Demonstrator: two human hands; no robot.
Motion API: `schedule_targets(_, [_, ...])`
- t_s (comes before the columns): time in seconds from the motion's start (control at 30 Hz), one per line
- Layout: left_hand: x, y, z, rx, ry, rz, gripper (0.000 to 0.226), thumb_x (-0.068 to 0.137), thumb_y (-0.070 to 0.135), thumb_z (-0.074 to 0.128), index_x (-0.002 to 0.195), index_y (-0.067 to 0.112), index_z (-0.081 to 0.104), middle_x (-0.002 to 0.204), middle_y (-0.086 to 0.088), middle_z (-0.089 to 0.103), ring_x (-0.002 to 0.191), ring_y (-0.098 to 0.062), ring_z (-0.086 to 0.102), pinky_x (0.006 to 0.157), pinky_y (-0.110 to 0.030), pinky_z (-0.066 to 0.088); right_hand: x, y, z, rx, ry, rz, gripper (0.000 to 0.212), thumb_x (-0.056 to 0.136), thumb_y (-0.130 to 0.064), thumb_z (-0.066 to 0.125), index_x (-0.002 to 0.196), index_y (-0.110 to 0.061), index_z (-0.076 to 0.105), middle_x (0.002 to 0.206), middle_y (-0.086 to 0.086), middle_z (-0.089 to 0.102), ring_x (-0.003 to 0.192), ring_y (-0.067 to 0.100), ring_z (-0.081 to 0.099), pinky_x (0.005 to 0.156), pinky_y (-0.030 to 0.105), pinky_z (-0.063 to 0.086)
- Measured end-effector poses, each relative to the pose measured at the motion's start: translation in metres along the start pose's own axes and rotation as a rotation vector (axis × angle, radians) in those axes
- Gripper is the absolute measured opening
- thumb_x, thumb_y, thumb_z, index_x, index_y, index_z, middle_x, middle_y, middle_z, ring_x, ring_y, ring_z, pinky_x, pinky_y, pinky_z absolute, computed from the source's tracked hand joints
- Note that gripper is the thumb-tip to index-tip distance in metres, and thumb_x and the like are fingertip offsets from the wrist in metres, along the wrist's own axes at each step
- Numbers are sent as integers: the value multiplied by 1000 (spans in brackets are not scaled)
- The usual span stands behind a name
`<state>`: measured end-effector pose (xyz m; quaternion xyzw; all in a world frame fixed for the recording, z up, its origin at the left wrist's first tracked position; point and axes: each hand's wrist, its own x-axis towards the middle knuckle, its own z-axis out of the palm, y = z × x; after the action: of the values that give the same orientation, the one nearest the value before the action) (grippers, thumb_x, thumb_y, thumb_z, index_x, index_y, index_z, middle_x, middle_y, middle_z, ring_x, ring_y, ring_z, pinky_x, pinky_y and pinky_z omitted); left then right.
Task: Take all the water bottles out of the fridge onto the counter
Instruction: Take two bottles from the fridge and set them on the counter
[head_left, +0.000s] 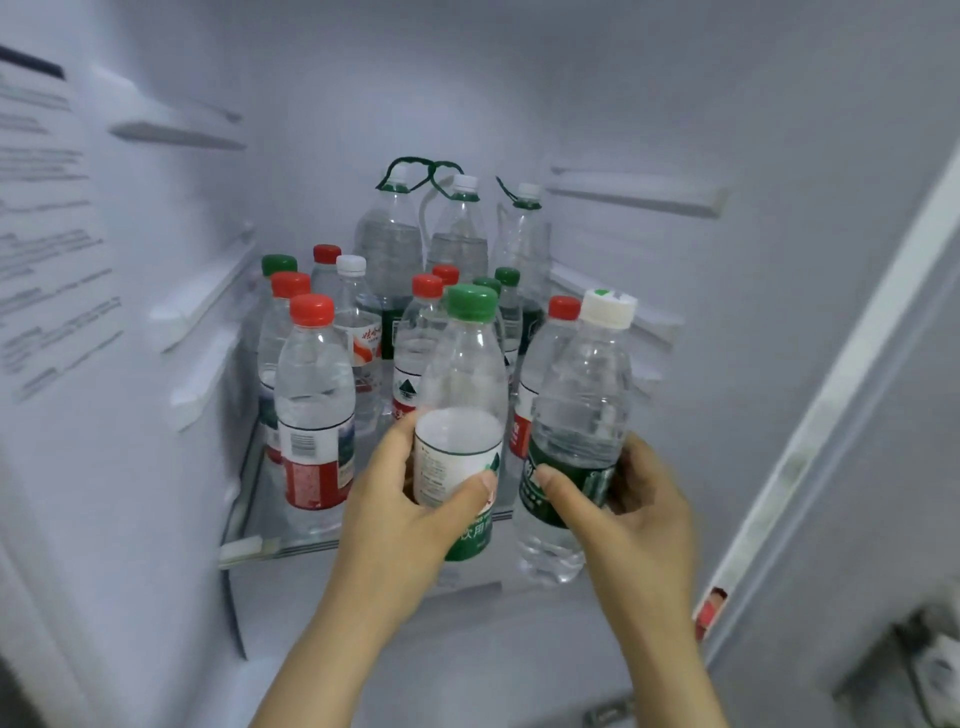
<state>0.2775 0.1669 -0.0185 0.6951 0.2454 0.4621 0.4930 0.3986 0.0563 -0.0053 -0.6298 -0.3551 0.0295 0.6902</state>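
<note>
Thumb and fingers of the left hand (415, 499) were curled round the labelled waist of a green-capped bottle (462, 384), with the thumb laid across the near face of the label. The right hand (628, 499) clasped a white-capped bottle (582, 405) in the same way, thumb pressed on its dark green band. Both bottles stood upright and close side by side. Their bases hung in front of the near edge of the fridge shelf (244, 548), so they seemed already lifted clear of it.

Each held clear water, so each probably had some heft for a one-handed carry. The thin plastic walls would likely give under a hard squeeze. Chilled plastic may also be damp and slick, which made the label band at mid-body the sensible place to hold: more friction there, and close to the middle of the weight. A pinch at the cap would let the body swing.

Left of the held pair, a red-capped bottle (314, 400) stood at the near left of the shelf. Behind it was a tight cluster of red, green and white caps. At the far back stood three tall bottles (389, 239) with green carrying loops at their necks; these looked heavier and might want a hand on the body as well as the loop. No counter was in view.
</note>
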Motion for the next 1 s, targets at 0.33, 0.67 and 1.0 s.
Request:
schedule_targets(0.33, [-46, 35, 24, -317, -330, 15, 62, 61, 46, 78, 120, 38, 58, 108, 16, 70, 98, 0, 67, 70, -13, 53, -73, -63, -60, -87, 247, -54, 31, 70, -11, 80, 94, -29, 71, 87, -12, 75, 83, 5, 71, 72, 23, 57])
schedule_targets(0.67, [-101, 110, 77, -479, -558, 93, 48, 68, 28, 85, 110, 34, 63, 101, 8, 74, 92, -7, 70, 69, -17, 55, -132, -129, -144, -161, 431, -163, 29, 71, -9, 79, 91, -29, 75, 84, -5, 76, 80, 13, 72, 67, 23, 57])
schedule_targets(1.0, [-202, 182, 166, -625, -774, 147, 64, 56, 48, 76, 116, 37, 58, 107, 6, 72, 97, -12, 70, 76, -29, 59, -210, -185, -264, -295, 647, -197, 32, 70, -12, 79, 94, -31, 73, 86, -8, 76, 81, 9, 72, 66, 18, 55])
